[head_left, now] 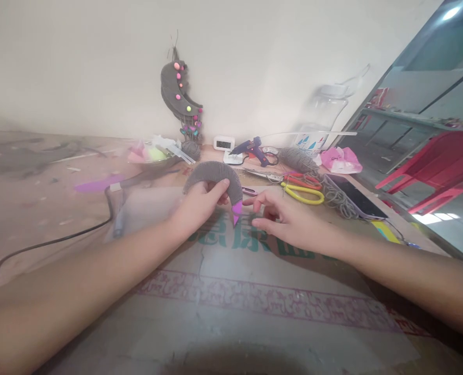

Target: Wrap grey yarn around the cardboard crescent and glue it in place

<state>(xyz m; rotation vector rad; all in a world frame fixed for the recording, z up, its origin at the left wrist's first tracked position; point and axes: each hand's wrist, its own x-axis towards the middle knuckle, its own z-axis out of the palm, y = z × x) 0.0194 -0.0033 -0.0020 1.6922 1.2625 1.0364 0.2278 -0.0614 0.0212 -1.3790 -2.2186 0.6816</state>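
Observation:
A crescent wrapped in grey yarn (231, 179) is pinched in my left hand (202, 205), the thumb lying on its front face. Its lower right end shows a bare purple tip (236, 212). Just right of that tip is my right hand (284, 221), its index finger and thumb apart and the other fingers curled. I cannot make out any yarn strand between them. Behind the hands lie scissors with red and yellow handles (302, 192) and a grey yarn ball (299, 159).
A finished grey moon hanging with pompoms (172, 88) is against the wall. A purple glue gun (254, 151), a small white clock (224, 143) and a clear jar (325, 114) stand at the back. A phone (356, 197) lies right; a black cable (55, 237) crosses the left.

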